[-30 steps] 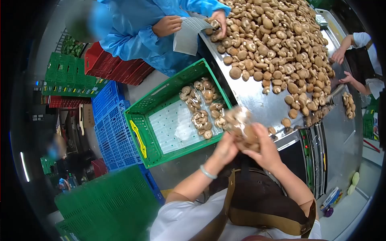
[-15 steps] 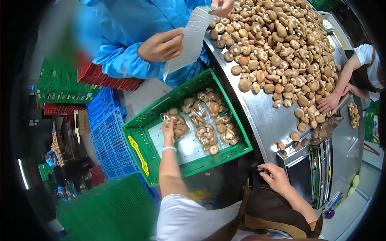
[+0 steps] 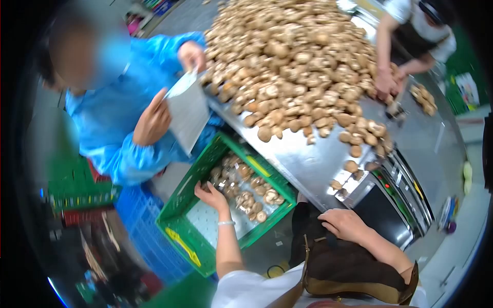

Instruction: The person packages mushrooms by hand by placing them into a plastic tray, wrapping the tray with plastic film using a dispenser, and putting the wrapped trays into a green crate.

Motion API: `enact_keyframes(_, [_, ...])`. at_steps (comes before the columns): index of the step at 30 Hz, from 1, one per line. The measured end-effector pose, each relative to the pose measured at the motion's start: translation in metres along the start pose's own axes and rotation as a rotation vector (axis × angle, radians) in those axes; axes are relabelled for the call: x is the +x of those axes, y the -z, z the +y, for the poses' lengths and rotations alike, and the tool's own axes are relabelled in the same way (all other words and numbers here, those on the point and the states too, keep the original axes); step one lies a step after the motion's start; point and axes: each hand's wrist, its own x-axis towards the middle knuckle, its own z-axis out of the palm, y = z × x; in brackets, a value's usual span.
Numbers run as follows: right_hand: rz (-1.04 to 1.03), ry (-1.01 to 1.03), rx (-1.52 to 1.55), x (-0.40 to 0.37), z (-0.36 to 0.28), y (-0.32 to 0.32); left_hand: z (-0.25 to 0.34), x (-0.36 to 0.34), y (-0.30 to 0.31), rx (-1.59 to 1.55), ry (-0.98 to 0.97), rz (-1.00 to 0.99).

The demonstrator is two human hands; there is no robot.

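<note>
My left hand (image 3: pixel 209 196) is inside the green crate (image 3: pixel 172 208), near its far left wall. Its fingers are apart and appear to hold nothing. Just beyond the fingertips lie clear-wrapped packs of mushrooms (image 3: pixel 247 201), several of them grouped toward the crate's right side. My right hand (image 3: pixel 343 224) is by the near edge of the metal table (image 3: pixel 303 167), in front of my brown apron (image 3: pixel 354 272). Its fingers are stretched out and loosely together, holding nothing visible. A dark-topped machine (image 3: pixel 377 213) set into the table is beside it.
Loose mushrooms (image 3: pixel 292 66) are heaped across the table. At the left, a person in a blue gown (image 3: pixel 113 113) holds a white sheet (image 3: pixel 189 113). Across the table, another person's hands (image 3: pixel 387 84) are among the mushrooms. Blue pallets (image 3: pixel 136 220) stand left of the crate.
My left hand has come off the mushroom pack, which stays in the crate. My right hand has flattened near the table edge. The view has swung, showing more of the gowned person.
</note>
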Motion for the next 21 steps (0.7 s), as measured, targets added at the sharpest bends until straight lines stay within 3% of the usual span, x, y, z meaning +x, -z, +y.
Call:
enact_keyframes(1, [0.018,-0.010,-0.002,-0.011,0.003,0.007,0.050,-0.011,-0.006,-0.220,0.059,-0.064])
enact_keyframes(4, [0.056,-0.027,-0.011,-0.043,0.019,0.029,0.170,-0.058,-0.042,-0.632,-0.061,-0.326])
enact_keyframes(8, [0.149,-0.098,-0.044,-0.101,0.056,0.076,0.312,-0.127,-0.104,-0.888,-0.142,-0.791])
enact_keyframes(15, [0.590,-0.487,0.013,-0.201,0.162,0.169,0.520,-0.251,-0.263,-0.827,-0.477,-1.498])
enact_keyframes(19, [1.034,-0.512,0.225,-0.230,0.263,0.222,0.631,-0.311,-0.336,-0.525,-0.739,-1.653])
enact_keyframes(21, [1.138,-0.547,0.285,-0.226,0.320,0.247,0.674,-0.333,-0.369,-0.408,-0.821,-1.720])
